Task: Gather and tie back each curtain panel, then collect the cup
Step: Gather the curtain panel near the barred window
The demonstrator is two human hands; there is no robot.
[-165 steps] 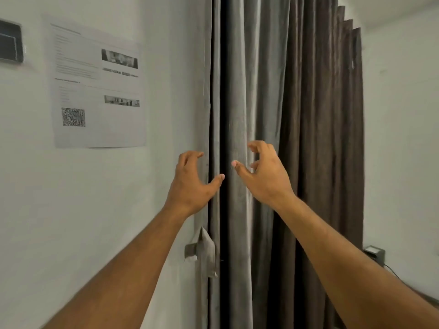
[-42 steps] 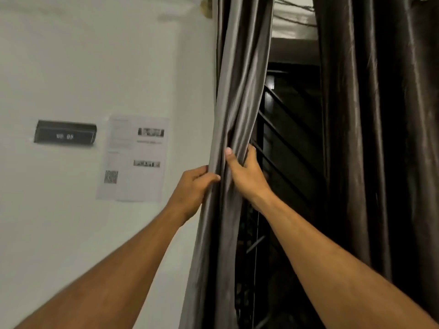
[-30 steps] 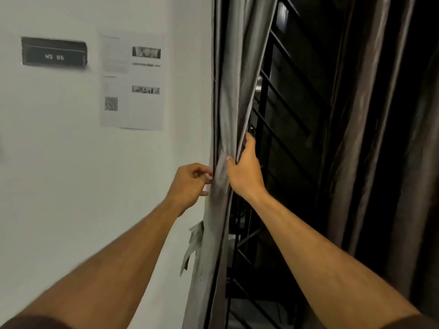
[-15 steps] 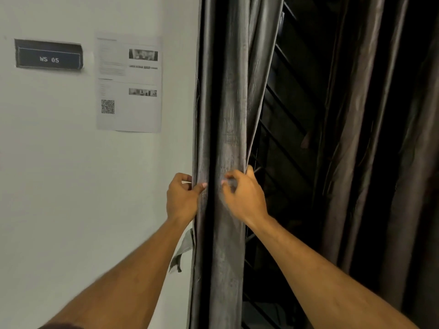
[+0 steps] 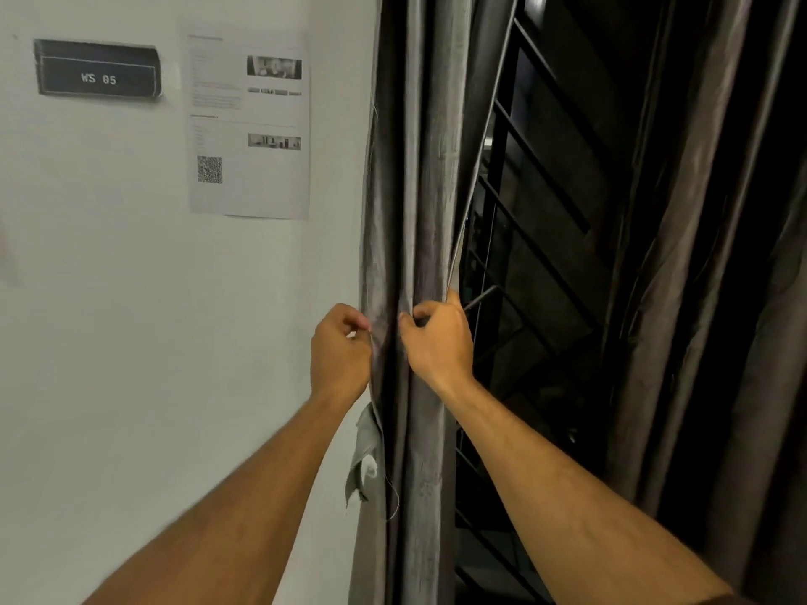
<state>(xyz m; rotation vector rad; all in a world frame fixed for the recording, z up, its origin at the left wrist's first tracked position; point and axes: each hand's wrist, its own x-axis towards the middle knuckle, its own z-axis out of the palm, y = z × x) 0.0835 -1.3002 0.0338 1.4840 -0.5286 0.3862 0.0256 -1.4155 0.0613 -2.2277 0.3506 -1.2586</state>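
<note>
The left grey curtain panel hangs bunched into a narrow column beside the white wall. My left hand pinches its left edge at about waist height of the frame. My right hand grips the right side of the same bundle, fingers curled round the folds. A grey fabric tie-back strip dangles from the wall just below my left hand. The second, darker curtain panel hangs loose on the right. No cup is in view.
Behind the gap stands a black metal window grille with dark outside. On the wall to the left are a printed sheet with a QR code and a dark sign reading WS 05.
The left panel was spread over the window; it has been drawn left into a tight bundle, baring the grille. In the last half second both hands closed in tighter on the folds.
</note>
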